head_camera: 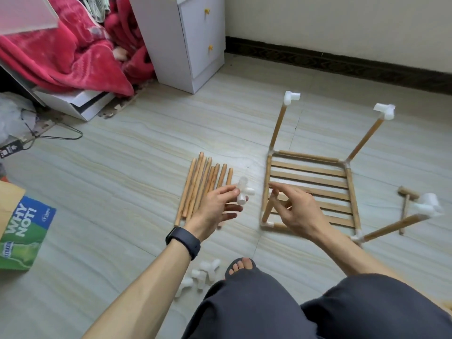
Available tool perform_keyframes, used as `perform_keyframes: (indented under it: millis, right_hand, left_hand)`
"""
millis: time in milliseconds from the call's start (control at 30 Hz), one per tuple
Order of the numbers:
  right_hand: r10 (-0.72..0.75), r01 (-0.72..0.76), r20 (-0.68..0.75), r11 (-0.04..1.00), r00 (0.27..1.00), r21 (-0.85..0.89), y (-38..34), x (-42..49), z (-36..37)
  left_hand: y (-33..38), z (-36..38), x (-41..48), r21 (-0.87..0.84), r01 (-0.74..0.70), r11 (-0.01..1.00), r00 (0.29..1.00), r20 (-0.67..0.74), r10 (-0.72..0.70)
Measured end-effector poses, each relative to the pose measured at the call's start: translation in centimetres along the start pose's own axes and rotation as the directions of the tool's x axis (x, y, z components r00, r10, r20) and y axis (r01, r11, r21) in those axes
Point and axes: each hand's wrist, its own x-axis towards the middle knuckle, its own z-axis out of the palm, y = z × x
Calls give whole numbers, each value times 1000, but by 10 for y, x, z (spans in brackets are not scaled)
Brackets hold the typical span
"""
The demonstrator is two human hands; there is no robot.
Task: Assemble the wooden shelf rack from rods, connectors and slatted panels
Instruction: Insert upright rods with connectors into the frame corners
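A slatted panel (310, 177) lies on the floor, framed by rods and white corner connectors. Upright rods rise from its corners; three carry white connectors on top, such as one (291, 97) at the back left. My left hand (215, 209) pinches a loose white connector (243, 190) between thumb and fingers, just right of a pile of wooden rods (203, 184). My right hand (293, 209) hovers over the panel's near left corner, its fingers pinching the top of the bare upright rod (267, 209) there.
Several spare white connectors (203, 275) lie by my foot. A small wooden mallet (406, 199) lies right of the panel. A white drawer cabinet (186, 37) and red blanket (73, 52) stand at the back left, and a green box (22, 233) at the left.
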Motion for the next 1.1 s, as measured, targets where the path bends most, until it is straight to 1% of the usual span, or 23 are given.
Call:
perform_keyframes:
  millis: [33, 67, 100, 133, 167, 200, 233, 367, 433, 500, 567, 633, 700, 767, 833, 900, 1000, 1067, 1100]
  right_hand:
    - [61, -61, 8, 994, 998, 94, -5, 0, -8]
    - [122, -125, 27, 967, 992, 224, -11, 0, -17]
    - [175, -185, 61, 905, 983, 382, -18, 0, -27]
    - [214, -236, 104, 813, 971, 532, -25, 0, -36]
    - [240, -270, 136, 722, 961, 637, -32, 0, -44]
    - [252, -279, 144, 664, 957, 694, -37, -1, -51]
    - [258, -276, 138, 636, 956, 721, -40, -2, -57]
    - [283, -270, 115, 599, 952, 754, -40, -7, -72]
    - [294, -321, 173, 589, 940, 742, -36, -8, -75]
    - [293, -382, 254, 573, 922, 725, -34, -9, -74]
    - [300, -413, 288, 572, 910, 709, -33, -11, -73]
    - [316, -397, 255, 567, 914, 721, -33, -12, -73]
    - [305, -357, 210, 583, 929, 730, -33, -12, -75]
    - [253, -320, 206, 591, 945, 741, -32, -12, -76]
    - [235, -318, 220, 580, 947, 750, -32, -12, -73]
    - [236, -350, 262, 544, 936, 763, -32, -10, -70]
    - [197, -396, 344, 474, 918, 786, -31, -7, -62]
    - [249, -419, 341, 427, 906, 801, -31, -3, -57]
    - [291, -426, 330, 387, 898, 818, -30, -1, -54]
  left_hand:
    - [11, 10, -2, -58, 17, 998, 998, 69, -13]
    - [20, 19, -4, -78, 13, 997, 994, 106, -4]
    - [28, 29, -6, -43, -26, 999, 994, 108, 30]
    - [34, 38, -7, 40, -88, 995, 993, 85, 85]
    - [40, 46, -9, 130, -152, 980, 987, 65, 144]
    - [45, 53, -11, 191, -201, 961, 979, 60, 193]
    - [50, 60, -13, 217, -227, 949, 974, 67, 218]
    - [66, 73, -19, 291, -245, 925, 969, 96, 226]
    - [73, 76, -20, 324, -252, 912, 968, 96, 234]
    - [78, 78, -21, 299, -261, 918, 965, 106, 239]
    - [82, 80, -21, 261, -260, 930, 964, 116, 237]
    - [86, 81, -21, 279, -259, 925, 964, 135, 229]
    - [89, 81, -18, 305, -242, 921, 967, 155, 203]
    - [90, 83, -13, 290, -213, 933, 973, 152, 175]
    - [91, 85, -8, 259, -203, 944, 976, 126, 175]
    - [90, 88, -1, 239, -197, 951, 977, 133, 169]
    - [84, 91, 7, 286, -203, 936, 974, 160, 162]
    - [78, 91, 11, 328, -232, 916, 971, 131, 199]
    - [75, 90, 12, 341, -239, 909, 971, 100, 218]
